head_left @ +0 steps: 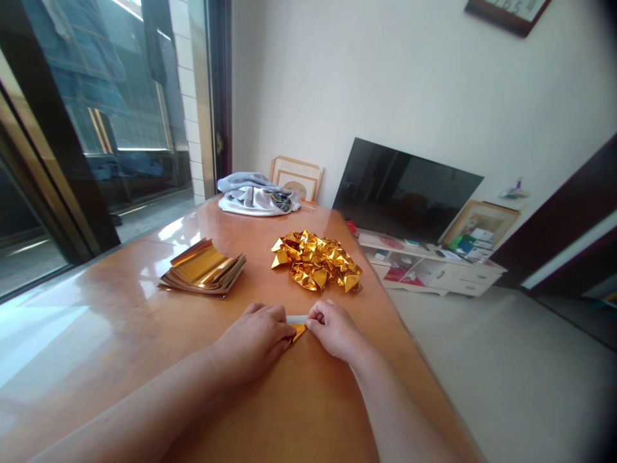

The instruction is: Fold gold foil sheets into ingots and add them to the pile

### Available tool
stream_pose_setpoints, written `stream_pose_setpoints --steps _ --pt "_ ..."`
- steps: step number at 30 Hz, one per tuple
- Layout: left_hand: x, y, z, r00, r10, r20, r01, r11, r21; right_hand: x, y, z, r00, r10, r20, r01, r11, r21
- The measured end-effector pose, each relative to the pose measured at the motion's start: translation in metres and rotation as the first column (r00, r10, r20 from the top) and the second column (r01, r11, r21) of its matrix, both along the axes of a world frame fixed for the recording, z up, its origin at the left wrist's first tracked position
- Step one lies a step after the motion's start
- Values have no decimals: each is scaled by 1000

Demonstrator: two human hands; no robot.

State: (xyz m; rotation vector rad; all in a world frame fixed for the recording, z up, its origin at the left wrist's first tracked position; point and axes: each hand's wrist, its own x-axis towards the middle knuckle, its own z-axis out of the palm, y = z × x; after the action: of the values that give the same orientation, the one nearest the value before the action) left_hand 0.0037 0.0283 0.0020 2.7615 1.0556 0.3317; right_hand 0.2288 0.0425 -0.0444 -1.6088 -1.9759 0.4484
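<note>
My left hand (253, 341) and my right hand (335, 331) meet at the near part of a glossy orange-brown wooden table (116, 315). Between their fingers they pinch a small folded piece of gold foil paper (297, 332), its white reverse side (296, 319) showing along the top. Farther off, left of centre, lies a stack of gold foil sheets (202, 270). A crumpled heap of gold foil (315, 262) sits straight ahead, beyond my hands and apart from them.
A bundle of grey and white cloth (258, 196) lies at the table's far end, with a framed picture (296, 179) behind it. To the right, past the table edge, stand a leaning black TV screen (405, 190) and a low white cabinet (434, 270). Glass doors (120, 96) fill the left.
</note>
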Motion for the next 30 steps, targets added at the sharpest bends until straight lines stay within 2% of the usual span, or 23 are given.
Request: stream_pose_setpoints --steps 16,21,30 --pt "2 -6 7 999 10 -32 -9 1000 17 3 0 -1 999 3 -39 -4 1000 -26" --pt "3 -7 9 999 12 -50 -11 1000 6 1 -1 -2 999 -1 -37 1 1000 1" --pt "5 -7 7 998 -18 -61 20 1000 24 0 -1 -3 999 -32 -27 32 999 2"
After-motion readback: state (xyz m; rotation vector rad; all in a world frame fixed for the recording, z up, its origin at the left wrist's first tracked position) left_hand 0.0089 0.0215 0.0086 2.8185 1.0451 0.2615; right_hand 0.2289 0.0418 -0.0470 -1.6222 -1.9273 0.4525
